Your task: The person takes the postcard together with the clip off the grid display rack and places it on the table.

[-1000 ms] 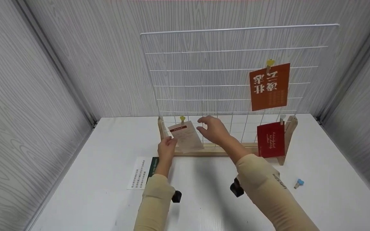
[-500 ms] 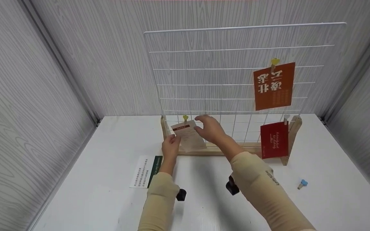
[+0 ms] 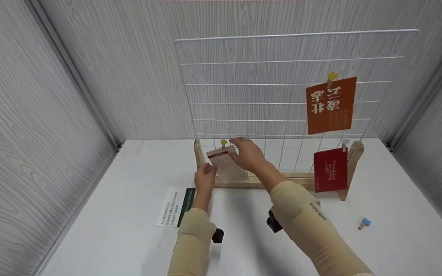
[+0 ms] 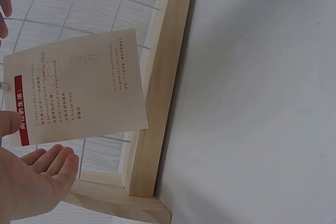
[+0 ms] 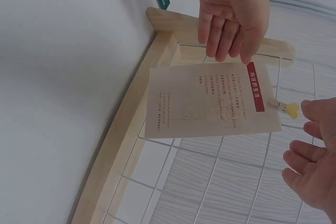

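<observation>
A cream card point(image 3: 228, 168) with a red band hangs tilted at the lower left of a white wire grid point(image 3: 274, 82), under a small wooden clip with a yellow heart point(image 5: 292, 109). My left hand point(image 3: 205, 176) is at the card's left edge, its thumb overlapping the red band in the left wrist view and its fingers loosely extended. Near the card's top right corner is my right hand point(image 3: 248, 155), fingers spread and slightly bent. In the right wrist view, that hand's fingertips are close beside the yellow heart, with nothing between them.
An orange card point(image 3: 331, 105) and a red card point(image 3: 330, 170) hang clipped on the grid's right side. The grid stands in a wooden base point(image 3: 259, 183). A white and green card point(image 3: 169, 207) lies at left on the table, a blue clip point(image 3: 364, 223) at right.
My right hand has moved left, closer to the yellow clip and the card's top corner. My left hand stays at the card's left edge. The head view has shifted slightly.
</observation>
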Available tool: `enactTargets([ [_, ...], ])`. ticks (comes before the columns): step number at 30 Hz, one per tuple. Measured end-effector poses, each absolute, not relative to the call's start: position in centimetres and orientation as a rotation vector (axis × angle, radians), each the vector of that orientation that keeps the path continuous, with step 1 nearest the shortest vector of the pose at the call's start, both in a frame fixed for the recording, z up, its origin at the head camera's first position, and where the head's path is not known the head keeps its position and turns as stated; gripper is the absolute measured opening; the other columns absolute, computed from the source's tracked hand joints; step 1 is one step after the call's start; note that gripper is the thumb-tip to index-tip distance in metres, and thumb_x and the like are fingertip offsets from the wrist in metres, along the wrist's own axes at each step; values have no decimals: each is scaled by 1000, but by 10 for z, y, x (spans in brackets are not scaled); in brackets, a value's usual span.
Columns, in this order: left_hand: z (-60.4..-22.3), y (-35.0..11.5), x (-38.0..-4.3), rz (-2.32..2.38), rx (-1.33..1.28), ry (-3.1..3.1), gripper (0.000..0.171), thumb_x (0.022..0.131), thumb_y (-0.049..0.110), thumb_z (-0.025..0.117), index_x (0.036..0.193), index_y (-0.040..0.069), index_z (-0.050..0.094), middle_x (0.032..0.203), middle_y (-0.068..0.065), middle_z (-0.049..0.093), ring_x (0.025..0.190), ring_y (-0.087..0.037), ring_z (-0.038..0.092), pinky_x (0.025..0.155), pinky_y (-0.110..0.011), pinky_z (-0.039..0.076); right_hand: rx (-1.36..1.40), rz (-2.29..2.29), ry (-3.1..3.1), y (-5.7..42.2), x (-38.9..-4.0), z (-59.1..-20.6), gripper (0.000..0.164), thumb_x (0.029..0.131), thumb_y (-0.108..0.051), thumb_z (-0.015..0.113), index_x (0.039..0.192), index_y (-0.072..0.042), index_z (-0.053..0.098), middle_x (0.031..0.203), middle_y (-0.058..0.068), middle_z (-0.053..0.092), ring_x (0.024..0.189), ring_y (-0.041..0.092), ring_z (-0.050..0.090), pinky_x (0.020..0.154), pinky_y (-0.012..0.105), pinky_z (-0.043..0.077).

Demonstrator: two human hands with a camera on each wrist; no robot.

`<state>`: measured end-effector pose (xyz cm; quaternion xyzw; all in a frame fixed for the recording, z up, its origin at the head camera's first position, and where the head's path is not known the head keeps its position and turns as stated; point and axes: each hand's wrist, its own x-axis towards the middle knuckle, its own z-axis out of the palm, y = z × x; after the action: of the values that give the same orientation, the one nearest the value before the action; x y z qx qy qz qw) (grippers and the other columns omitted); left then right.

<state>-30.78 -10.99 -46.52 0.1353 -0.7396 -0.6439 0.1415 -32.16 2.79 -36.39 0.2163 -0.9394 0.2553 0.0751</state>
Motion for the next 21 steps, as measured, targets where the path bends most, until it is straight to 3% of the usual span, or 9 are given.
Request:
enactTargets([
  [21,-474,-102,-309,-1908,350,-2097,40,86,17,52,120,-3,44,119,-18,48,108,-26,46,85,-30,39,609,646,-2871,19,-328,-375,44,84,-19,56,125,-7,44,121,15,46,109,29,44,86,40,37],
])
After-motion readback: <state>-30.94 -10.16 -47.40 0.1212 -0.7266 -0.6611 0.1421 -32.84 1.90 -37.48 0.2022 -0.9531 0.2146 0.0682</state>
